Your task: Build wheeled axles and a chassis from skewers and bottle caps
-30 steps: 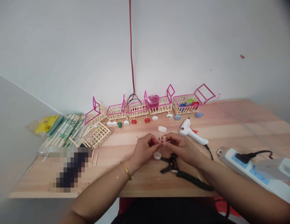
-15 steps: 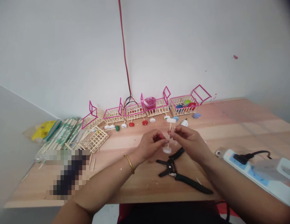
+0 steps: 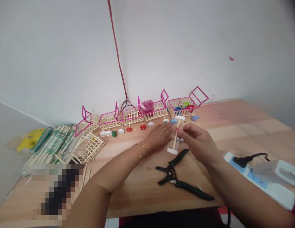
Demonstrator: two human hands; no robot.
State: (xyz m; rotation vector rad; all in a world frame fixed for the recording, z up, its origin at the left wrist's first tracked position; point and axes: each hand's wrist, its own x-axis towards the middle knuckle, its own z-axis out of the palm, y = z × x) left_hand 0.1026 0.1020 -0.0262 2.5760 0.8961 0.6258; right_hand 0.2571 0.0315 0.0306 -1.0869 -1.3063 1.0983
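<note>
Nearest on the pale wooden table (image 3: 137, 193) lie black-handled metal pliers (image 3: 170, 173), spread open; an arm dropping low could knock them. To their right sits a white-and-blue plastic power strip (image 3: 263, 185), its plugged-in black cord (image 3: 259, 155) liable to be snagged if the right forearm swings outward. Above the pliers, the right hand (image 3: 201, 144) pinches a pale wooden stick with a white round disc at each end (image 3: 175, 139), held aslant off the table; pinching too hard or bumping a disc might twist it loose. The left hand (image 3: 161, 134) reaches beside it, palm down, fingertips partly hidden, so I cannot tell whether it grips anything. Pushing farther, it could jostle the light-blue round cap (image 3: 174, 121) before the pink-rimmed wooden-stick basket (image 3: 180, 98).
</note>
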